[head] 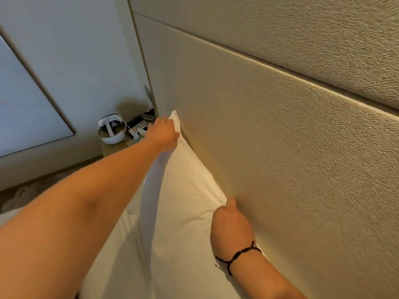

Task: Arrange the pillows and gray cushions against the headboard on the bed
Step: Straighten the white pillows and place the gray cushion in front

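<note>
White pillow point(183, 190): upright vs headboard point(280, 137), L end of bed. Left hand point(164, 134) gripping far top corner; right hand point(232, 221) pinching near edge. Risk: flops forward if released unseated

Pillow point(183, 190): plain white. Headboard point(280, 137): beige, fine pebbled texture, unpatterned. Bracelet point(237, 254) on right wrist: black cord. Headset point(111, 131) on nightstand: white with dark parts. Wall point(71, 50): pale grey-blue.

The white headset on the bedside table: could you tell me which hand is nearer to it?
Left. The left hand grips the pillow corner just beside the headset; the right hand holds the pillow's nearer corner.
</note>
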Tool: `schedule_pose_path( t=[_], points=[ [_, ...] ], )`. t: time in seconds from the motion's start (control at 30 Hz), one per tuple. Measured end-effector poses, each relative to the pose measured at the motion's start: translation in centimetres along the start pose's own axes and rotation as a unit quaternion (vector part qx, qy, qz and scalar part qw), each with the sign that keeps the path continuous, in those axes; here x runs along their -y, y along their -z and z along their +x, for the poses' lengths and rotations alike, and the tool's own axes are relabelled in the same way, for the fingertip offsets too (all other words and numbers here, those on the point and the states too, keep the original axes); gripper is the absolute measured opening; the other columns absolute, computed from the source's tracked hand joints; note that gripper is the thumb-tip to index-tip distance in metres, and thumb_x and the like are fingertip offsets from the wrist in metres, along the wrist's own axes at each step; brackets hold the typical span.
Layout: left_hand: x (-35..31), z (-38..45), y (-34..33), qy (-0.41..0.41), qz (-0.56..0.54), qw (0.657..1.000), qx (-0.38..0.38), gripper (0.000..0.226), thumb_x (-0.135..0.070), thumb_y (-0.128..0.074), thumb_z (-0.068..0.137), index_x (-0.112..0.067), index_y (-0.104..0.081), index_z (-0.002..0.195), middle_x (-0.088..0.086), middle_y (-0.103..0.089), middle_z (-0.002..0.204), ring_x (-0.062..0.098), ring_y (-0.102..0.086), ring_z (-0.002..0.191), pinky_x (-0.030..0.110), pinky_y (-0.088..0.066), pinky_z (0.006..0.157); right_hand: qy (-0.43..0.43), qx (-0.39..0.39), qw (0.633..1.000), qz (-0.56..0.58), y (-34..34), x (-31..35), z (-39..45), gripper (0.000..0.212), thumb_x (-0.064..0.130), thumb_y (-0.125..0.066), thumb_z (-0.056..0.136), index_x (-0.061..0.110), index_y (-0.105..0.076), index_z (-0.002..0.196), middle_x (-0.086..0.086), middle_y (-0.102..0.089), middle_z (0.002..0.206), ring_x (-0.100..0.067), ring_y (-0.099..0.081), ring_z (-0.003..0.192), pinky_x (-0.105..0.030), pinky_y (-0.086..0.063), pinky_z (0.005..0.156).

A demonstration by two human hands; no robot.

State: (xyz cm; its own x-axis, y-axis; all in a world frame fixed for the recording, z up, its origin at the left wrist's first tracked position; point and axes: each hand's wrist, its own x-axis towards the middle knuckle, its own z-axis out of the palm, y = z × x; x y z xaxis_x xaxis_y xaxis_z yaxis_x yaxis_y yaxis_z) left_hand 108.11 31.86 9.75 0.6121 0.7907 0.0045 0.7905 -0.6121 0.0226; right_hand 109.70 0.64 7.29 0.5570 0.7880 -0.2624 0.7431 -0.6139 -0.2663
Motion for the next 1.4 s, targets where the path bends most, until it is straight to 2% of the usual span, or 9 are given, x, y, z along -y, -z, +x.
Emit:
schedule_pose_path(
  t=[0.17,0.27,0.43,0.67,0.87,1.03,1.13,1.23,1.4],
  points=[
    [0.3,-3.5,-0.5,-0.146,0.068,0.987,-0.015,0.044,-0.036,-0.034,0.102,-0.019,-0.042,0.142,0.006,-0.039,0.152,0.027,-0.033,0.138,0.053,-0.028,0.112,0.002,0.025,0.998,0.061,-1.6,-1.4,-2.4,0.068,0.058,-0.03,0.098,0.011,-0.028,0.146,-0.001,-0.016,0.159,-0.02,-0.05,0.124,-0.028,-0.043,0.093],
    [-0.6,-6.8,0.3,-0.299,0.059,0.95,0.073,0.035,-0.039,-0.031,0.101,-0.031,-0.053,0.127,-0.003,-0.06,0.122,0.017,-0.052,0.106,0.044,-0.037,0.1,0.022,0.002,0.998,0.055,-1.4,-3.0,-5.8,0.077,0.068,-0.029,0.092,0.018,-0.019,0.151,0.004,-0.028,0.155,-0.016,-0.043,0.133,-0.028,-0.041,0.101],
    [-3.1,-11.8,-0.8,-0.446,0.195,0.863,0.136,0.055,-0.038,-0.049,0.086,-0.039,-0.037,0.14,-0.006,-0.05,0.142,0.021,-0.043,0.133,0.049,-0.025,0.116,-0.029,0.06,0.998,0.019,-0.8,-7.0,-12.7,0.075,0.077,-0.032,0.084,0.031,-0.031,0.144,0.01,-0.046,0.14,-0.014,-0.048,0.125,-0.033,-0.043,0.099],
    [-4.4,-14.2,-1.9,-0.312,0.201,0.929,0.0,0.026,-0.03,-0.044,0.094,-0.023,-0.069,0.093,-0.005,-0.054,0.082,0.02,-0.049,0.081,0.037,-0.044,0.088,-0.086,-0.023,0.996,-0.031,-1.1,-8.6,-19.3,0.026,0.05,-0.038,0.098,0.03,-0.049,0.085,0.009,-0.05,0.088,-0.012,-0.05,0.079,-0.028,-0.045,0.071],
    [-5.1,-13.1,0.7,-0.31,0.186,0.931,-0.048,0.018,-0.031,-0.052,0.095,-0.022,-0.068,0.096,0.0,-0.067,0.086,0.024,-0.059,0.08,0.03,-0.036,0.071,-0.098,-0.202,0.973,-0.043,-0.2,-9.6,-20.0,0.028,0.019,-0.064,0.088,0.023,-0.046,0.067,0.007,-0.038,0.063,-0.017,-0.035,0.056,-0.027,-0.028,0.053],
    [-5.0,-16.4,-1.1,-0.241,0.068,0.964,-0.089,0.021,-0.015,-0.054,0.091,-0.017,-0.065,0.108,0.007,-0.066,0.108,0.028,-0.059,0.101,0.04,-0.044,0.089,-0.14,-0.111,0.978,-0.109,0.3,-9.2,-19.8,0.021,0.012,-0.053,0.095,0.021,-0.05,0.076,0.004,-0.048,0.075,-0.015,-0.043,0.066,-0.024,-0.032,0.058],
    [-1.0,-19.0,-0.9,-0.182,0.016,0.976,-0.12,0.035,-0.007,-0.061,0.088,-0.012,-0.057,0.121,0.012,-0.059,0.119,0.032,-0.058,0.104,0.043,-0.05,0.084,-0.057,-0.202,0.976,-0.052,-0.5,-7.7,-20.8,0.008,0.005,-0.065,0.085,0.012,-0.063,0.083,-0.006,-0.06,0.081,-0.025,-0.054,0.071,-0.03,-0.04,0.059],
    [4.5,-23.5,-3.0,-0.201,0.084,0.976,0.016,0.029,-0.012,-0.056,0.092,-0.014,-0.058,0.12,0.011,-0.058,0.118,0.032,-0.057,0.105,0.045,-0.049,0.085,0.073,-0.251,0.965,0.023,-3.6,-3.8,-22.8,0.018,0.022,-0.074,0.081,0.015,-0.068,0.096,-0.003,-0.067,0.086,-0.024,-0.063,0.077,-0.033,-0.053,0.065],
    [9.0,-30.5,-7.6,-0.296,0.254,0.861,0.328,0.052,-0.028,-0.052,0.097,-0.037,-0.037,0.146,-0.01,-0.033,0.156,0.025,-0.027,0.145,0.047,-0.03,0.115,0.069,0.153,0.986,0.014,-13.6,3.3,-24.3,0.053,0.067,-0.043,0.089,0.021,-0.053,0.113,-0.002,-0.059,0.112,-0.025,-0.058,0.103,-0.037,-0.046,0.081]
  ],
)
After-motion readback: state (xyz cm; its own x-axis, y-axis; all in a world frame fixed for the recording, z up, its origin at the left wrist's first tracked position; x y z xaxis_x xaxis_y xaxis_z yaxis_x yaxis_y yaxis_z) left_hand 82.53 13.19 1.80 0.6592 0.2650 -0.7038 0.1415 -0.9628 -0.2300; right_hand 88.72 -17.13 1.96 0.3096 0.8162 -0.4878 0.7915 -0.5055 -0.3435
